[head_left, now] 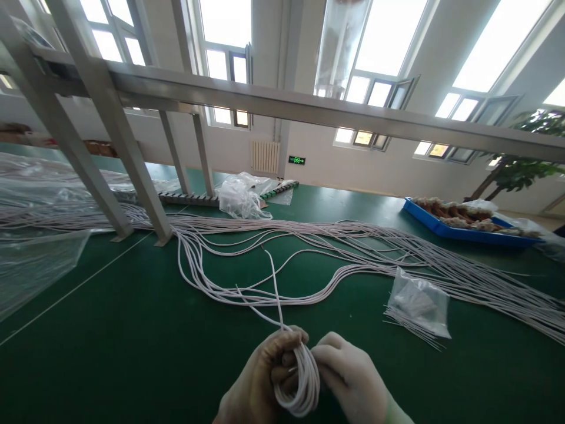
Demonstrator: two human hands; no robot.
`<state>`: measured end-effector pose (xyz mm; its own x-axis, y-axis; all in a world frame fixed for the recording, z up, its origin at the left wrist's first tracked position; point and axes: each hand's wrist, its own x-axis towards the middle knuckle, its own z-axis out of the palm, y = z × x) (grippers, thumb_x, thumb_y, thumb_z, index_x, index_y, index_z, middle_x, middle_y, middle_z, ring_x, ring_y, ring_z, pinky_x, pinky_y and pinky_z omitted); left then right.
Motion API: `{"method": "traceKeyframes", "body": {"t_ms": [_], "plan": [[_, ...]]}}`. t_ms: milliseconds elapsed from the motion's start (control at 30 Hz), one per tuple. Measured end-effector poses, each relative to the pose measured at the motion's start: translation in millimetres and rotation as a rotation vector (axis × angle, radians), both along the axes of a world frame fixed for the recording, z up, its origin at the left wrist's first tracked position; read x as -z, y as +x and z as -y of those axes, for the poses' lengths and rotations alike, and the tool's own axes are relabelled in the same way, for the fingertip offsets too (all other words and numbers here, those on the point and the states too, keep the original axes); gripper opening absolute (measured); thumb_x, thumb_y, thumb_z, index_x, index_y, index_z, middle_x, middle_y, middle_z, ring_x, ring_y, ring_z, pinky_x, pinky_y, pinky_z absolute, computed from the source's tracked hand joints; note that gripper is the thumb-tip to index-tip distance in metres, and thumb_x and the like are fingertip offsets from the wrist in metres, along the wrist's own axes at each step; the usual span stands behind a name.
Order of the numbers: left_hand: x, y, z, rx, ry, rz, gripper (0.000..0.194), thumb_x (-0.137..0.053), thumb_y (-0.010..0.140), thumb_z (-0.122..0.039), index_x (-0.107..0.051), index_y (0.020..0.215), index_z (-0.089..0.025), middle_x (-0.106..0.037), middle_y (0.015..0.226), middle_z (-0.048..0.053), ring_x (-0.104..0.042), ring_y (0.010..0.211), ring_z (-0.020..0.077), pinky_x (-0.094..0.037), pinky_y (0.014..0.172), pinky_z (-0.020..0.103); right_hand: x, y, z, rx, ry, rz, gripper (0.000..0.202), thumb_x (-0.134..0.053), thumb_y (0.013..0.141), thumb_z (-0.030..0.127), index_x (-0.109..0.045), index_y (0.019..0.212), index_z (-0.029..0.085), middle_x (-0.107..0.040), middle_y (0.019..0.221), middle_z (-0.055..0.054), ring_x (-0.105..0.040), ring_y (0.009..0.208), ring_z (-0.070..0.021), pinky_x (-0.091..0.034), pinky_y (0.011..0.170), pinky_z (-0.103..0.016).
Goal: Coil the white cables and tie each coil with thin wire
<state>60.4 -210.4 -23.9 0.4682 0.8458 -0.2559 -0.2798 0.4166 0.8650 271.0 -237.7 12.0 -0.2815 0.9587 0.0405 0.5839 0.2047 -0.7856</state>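
Note:
A coil of thin white cable (304, 383) hangs in my gloved left hand (260, 377), whose fingers are wrapped round its upper side. Two loose cable ends (274, 282) stick out from the top of that hand toward the back of the table. My right hand (351, 374), in a white glove, is at the coil's right edge with its fingers curled and pressed together. What lies between those fingertips is hidden. Behind both hands, a long bundle of the same cables (273, 300) runs across the green table (176, 347).
A clear plastic bag (419, 303) rests at the right, with thin white strips (415, 330) beside it. Further back are a blue tray (468, 234) with brown and whitish pieces and crumpled plastic (242, 194). Metal posts (132, 153) rise at the left, joined to a rail (309, 105).

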Motion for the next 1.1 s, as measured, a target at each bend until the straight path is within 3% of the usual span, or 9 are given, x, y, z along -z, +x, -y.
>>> {"method": "traceKeyframes", "body": {"t_ms": [67,133,367,467,600,733,867,933,1100], "plan": [[8.8,-7,-5,0.069,0.265,-0.144,0.048,-0.078,0.084,-0.039,-0.067,0.129,-0.024,-0.069,0.123,0.012,-0.066,0.113,0.0316,-0.052,0.101,0.044,1.4,-3,-1,0.007,-0.003,-0.042,0.021,-0.05,0.097,0.026,-0.072,0.099,0.025,-0.066,0.097,-0.006,-0.066,0.083,-0.0215,-0.054,0.072,-0.029],[7.9,-9,-9,0.058,0.368,-0.21,0.042,-0.07,0.09,-0.033,-0.065,0.13,-0.024,-0.063,0.136,0.013,-0.06,0.124,0.0332,-0.047,0.109,0.047,2.2,-7,0,0.046,-0.043,-0.101,0.022,-0.053,0.092,0.022,-0.07,0.107,0.023,-0.068,0.097,-0.006,-0.067,0.085,-0.0231,-0.055,0.076,-0.032],[-32.6,4,-12,0.11,0.13,-0.383,0.053,-0.075,0.081,-0.026,-0.061,0.131,-0.017,-0.068,0.126,0.015,-0.062,0.121,0.0384,-0.044,0.111,0.056,1.8,-24,11,0.219,-0.179,-0.28,0.059,-0.062,0.087,0.037,-0.053,0.143,0.02,-0.07,0.114,-0.011,-0.068,0.102,-0.0311,-0.058,0.089,-0.043],[-25.9,4,-14,0.098,0.107,-0.379,0.052,-0.08,0.077,-0.029,-0.066,0.127,-0.02,-0.069,0.124,0.014,-0.06,0.121,0.0428,-0.041,0.109,0.061,2.1,-34,12,0.336,-0.205,-0.167,0.085,-0.081,0.071,0.035,-0.048,0.148,0.023,-0.069,0.121,-0.011,-0.067,0.111,-0.0361,-0.057,0.096,-0.048],[-9.8,1,-17,0.076,0.022,-0.28,0.062,-0.083,0.076,-0.042,-0.062,0.13,-0.02,-0.065,0.131,0.015,-0.059,0.124,0.041,-0.042,0.11,0.058,3.5,-45,8,0.396,-0.198,-0.129,0.087,-0.086,0.067,0.034,-0.051,0.147,0.026,-0.069,0.125,-0.011,-0.067,0.113,-0.0391,-0.06,0.091,-0.051],[-18.1,3,-16,0.079,-0.072,-0.125,0.061,-0.077,0.081,-0.05,-0.058,0.131,-0.021,-0.063,0.133,0.015,-0.057,0.126,0.0375,-0.044,0.11,0.053,9.6,-46,6,0.389,-0.062,-0.03,0.068,-0.076,0.082,0.033,-0.053,0.146,0.025,-0.069,0.125,-0.011,-0.069,0.109,-0.0365,-0.064,0.084,-0.046],[-37.2,7,-14,-0.007,-0.113,-0.131,0.034,-0.068,0.089,-0.043,-0.067,0.116,-0.023,-0.07,0.114,0.01,-0.062,0.117,0.0342,-0.045,0.11,0.051,18.6,-37,2,0.268,0.2,0.058,0.042,-0.041,0.107,0.039,-0.056,0.143,0.025,-0.069,0.117,-0.012,-0.072,0.092,-0.0283,-0.065,0.075,-0.038],[-40.5,9,-14,-0.026,-0.083,-0.159,0.029,-0.068,0.088,-0.038,-0.068,0.113,-0.024,-0.071,0.11,0.009,-0.063,0.116,0.0337,-0.047,0.11,0.05,23.0,-31,-1,0.229,0.309,0.103,0.044,-0.033,0.109,0.041,-0.058,0.143,0.026,-0.069,0.117,-0.012,-0.072,0.092,-0.028,-0.066,0.075,-0.037],[-28.0,12,-14,0.083,0.076,-0.201,0.048,-0.076,0.079,-0.028,-0.066,0.126,-0.026,-0.068,0.13,0.01,-0.058,0.128,0.0356,-0.041,0.116,0.053,27.6,-22,-6,0.218,0.354,0.118,0.045,-0.034,0.11,0.049,-0.064,0.133,0.025,-0.071,0.112,-0.011,-0.073,0.092,-0.0264,-0.068,0.073,-0.035]]}}
